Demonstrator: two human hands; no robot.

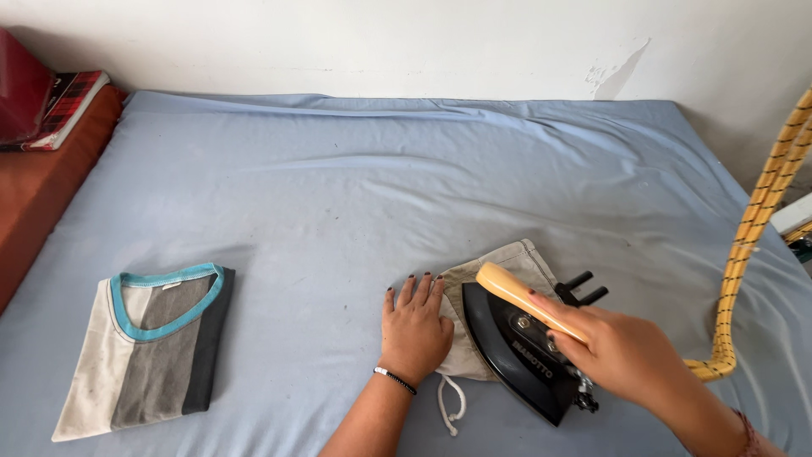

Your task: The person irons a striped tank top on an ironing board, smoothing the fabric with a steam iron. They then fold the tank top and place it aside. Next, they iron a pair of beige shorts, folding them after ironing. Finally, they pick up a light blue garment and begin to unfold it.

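The right hand [622, 347] is closed around the pale wooden handle of a black iron [520, 343], which rests tilted across a small beige cloth piece [499, 271] on the blue sheet [355, 195]. The iron's pointed end aims toward the near edge, and its wide end lies over the cloth — a yellow braided cord [753, 228] runs from the iron's right side up and out of view at the right edge.

The left hand [414, 330] lies flat with fingers spread and together pointing away, palm down, pressing the left edge of the beige cloth piece; it grips nothing. A thin dark band circles its wrist. A white drawstring [450, 402] trails from under the cloth toward the near edge, between the two forearms.

Well apart to the left, a folded shirt [148, 347] with grey, white and dark panels and a turquoise neckline sits on the sheet. At the far left, a red plaid book [68, 106] rests on an orange-brown surface [34, 186] beside the sheet, against the white wall — next to a dark red object cut off by the frame
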